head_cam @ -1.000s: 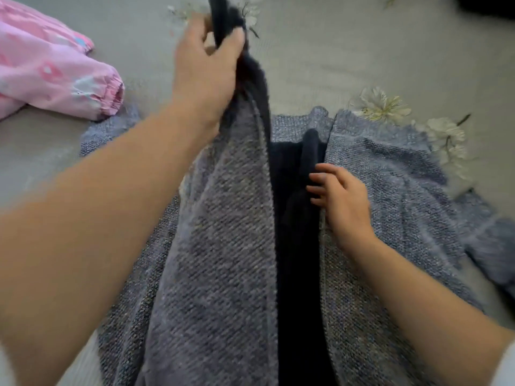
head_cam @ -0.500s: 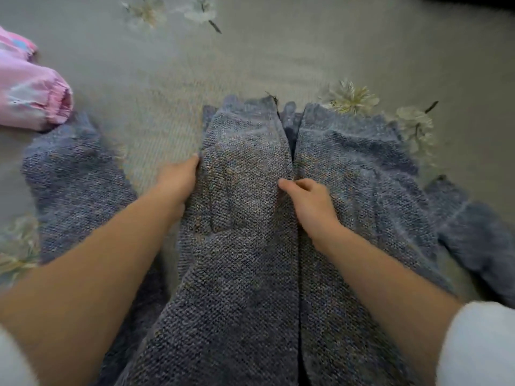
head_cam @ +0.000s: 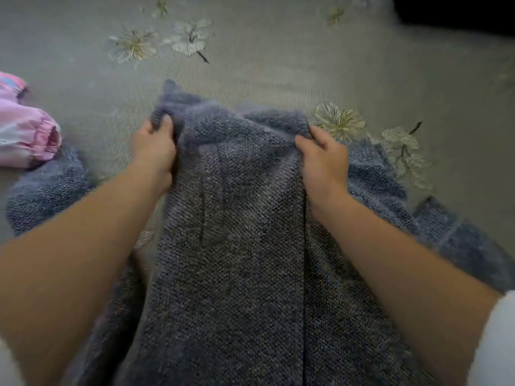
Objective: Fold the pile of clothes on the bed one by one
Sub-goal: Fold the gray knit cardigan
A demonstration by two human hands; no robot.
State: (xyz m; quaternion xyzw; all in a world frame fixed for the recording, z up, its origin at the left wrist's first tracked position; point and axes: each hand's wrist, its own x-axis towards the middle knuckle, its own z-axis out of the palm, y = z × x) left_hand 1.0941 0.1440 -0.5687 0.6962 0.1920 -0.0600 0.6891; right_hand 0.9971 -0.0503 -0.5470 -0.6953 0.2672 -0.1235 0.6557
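A blue-grey knitted cardigan [head_cam: 239, 246] lies spread on the bed in front of me, its front panels closed over the middle. My left hand [head_cam: 154, 151] grips the far left corner of the folded panel, thumb on top. My right hand [head_cam: 323, 160] grips the far right edge of the same panel. One sleeve [head_cam: 47, 190] trails off to the left and the other sleeve [head_cam: 457, 235] to the right. The image is blurred by motion.
A pink garment [head_cam: 28, 137] lies at the left edge, next to the left sleeve. The bed cover [head_cam: 278, 65] is grey-green with embroidered white flowers. A dark shape [head_cam: 457, 15] sits at the far right corner.
The lifted left front panel came down and closed over the dark lining. Both hands then moved up to the far edge and took hold of the panel's corners.
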